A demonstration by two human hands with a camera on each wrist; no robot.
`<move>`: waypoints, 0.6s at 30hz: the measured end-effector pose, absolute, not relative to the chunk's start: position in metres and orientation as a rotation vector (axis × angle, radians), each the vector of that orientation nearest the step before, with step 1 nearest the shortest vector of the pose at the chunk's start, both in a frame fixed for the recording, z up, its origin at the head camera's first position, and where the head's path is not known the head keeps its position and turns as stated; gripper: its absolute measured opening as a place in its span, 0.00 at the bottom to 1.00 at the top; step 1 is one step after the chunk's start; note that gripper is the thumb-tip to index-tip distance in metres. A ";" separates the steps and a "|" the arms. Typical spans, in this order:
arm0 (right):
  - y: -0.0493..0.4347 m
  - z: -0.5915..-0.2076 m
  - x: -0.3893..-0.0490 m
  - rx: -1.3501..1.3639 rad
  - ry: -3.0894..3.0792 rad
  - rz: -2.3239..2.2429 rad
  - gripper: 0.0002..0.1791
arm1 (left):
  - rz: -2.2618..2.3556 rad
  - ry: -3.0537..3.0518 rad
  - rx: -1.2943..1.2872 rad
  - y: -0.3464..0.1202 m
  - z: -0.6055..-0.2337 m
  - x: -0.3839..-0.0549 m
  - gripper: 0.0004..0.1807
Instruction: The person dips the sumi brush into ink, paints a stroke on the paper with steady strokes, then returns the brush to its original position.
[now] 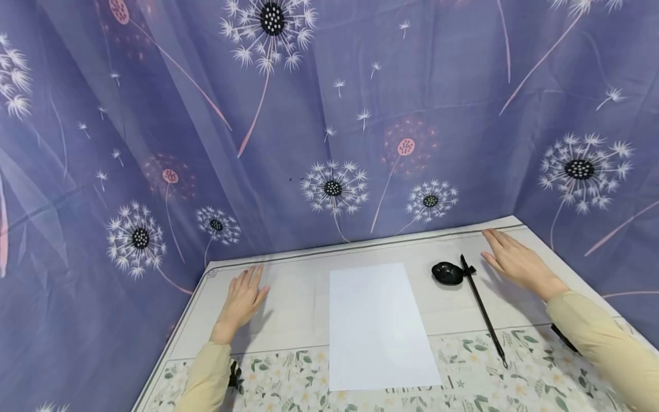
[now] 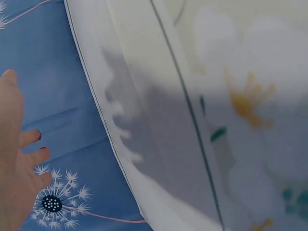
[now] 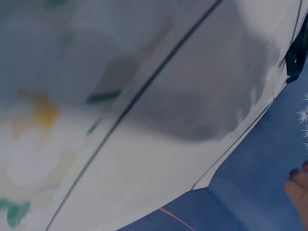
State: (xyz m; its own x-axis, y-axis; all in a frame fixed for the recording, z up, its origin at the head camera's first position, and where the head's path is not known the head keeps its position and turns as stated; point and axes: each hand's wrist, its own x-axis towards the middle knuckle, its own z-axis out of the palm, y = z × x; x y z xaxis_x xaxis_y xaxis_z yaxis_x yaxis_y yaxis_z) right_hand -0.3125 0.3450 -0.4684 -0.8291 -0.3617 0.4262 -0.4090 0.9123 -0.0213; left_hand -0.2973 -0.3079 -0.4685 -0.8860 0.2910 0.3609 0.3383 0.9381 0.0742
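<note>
My left hand (image 1: 241, 303) hovers palm down over the left part of the table, fingers straight and holding nothing; its shadow falls on the cloth. On the far right, my right hand (image 1: 520, 266) is likewise stretched out with nothing in it, just right of a writing brush. That brush (image 1: 484, 312) has a long black handle with a hanging loop at its near end, and its far end lies on a small black rest. Beside it sits a black ink dish (image 1: 447, 273). Between the hands lies a blank white sheet of paper (image 1: 381, 329).
A white tablecloth (image 1: 293, 303) with a floral near section (image 1: 288, 377) covers the table. Blue-purple curtains (image 1: 288, 126) with dandelion prints enclose the back and both sides. In the left wrist view, the curtain (image 2: 62, 110) meets the table edge.
</note>
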 end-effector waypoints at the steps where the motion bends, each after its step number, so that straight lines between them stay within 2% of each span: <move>1: 0.344 -0.468 -0.313 0.566 -2.660 0.173 0.34 | -0.200 -2.746 -0.465 -0.307 -0.469 -0.298 0.33; 18: 0.334 -0.465 -0.311 0.639 -2.676 0.201 0.32 | -0.246 -2.717 -0.526 -0.295 -0.469 -0.296 0.30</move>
